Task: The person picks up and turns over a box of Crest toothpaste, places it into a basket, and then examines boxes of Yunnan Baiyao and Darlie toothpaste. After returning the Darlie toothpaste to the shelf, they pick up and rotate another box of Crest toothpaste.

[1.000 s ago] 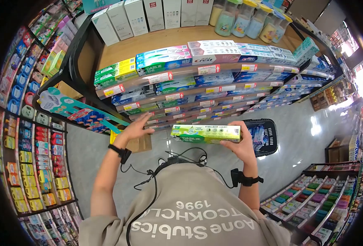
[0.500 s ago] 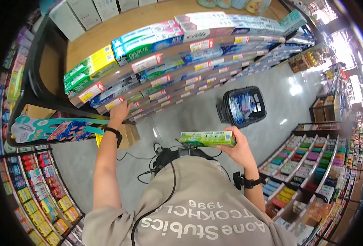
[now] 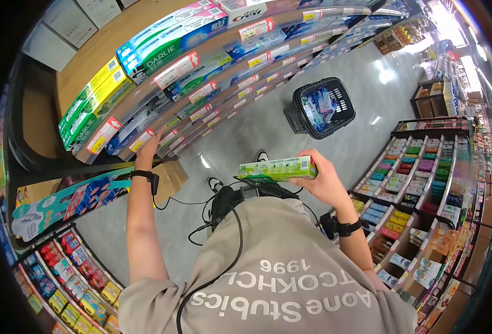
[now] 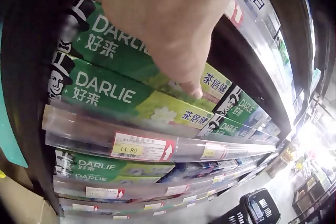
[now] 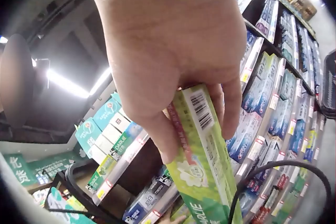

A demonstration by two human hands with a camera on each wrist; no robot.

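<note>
Our right hand (image 3: 326, 181) holds a green box (image 3: 278, 168) at chest height, level and lengthwise, well apart from the shelves (image 3: 212, 83); the right wrist view shows thumb and fingers (image 5: 228, 103) curled round one end of it, barcode side up. Our left hand (image 3: 148, 143) reaches out to a lower shelf, and in the left wrist view its fingertips (image 4: 189, 85) touch the green Darlie boxes (image 4: 131, 98) stacked behind a clear rail with a price tag (image 4: 142, 146); whether that grip is closed on one or only resting against it we cannot tell. A black basket (image 3: 321, 108) with packs inside stands on the floor (image 3: 257, 122) ahead of us, near the shelves.
</note>
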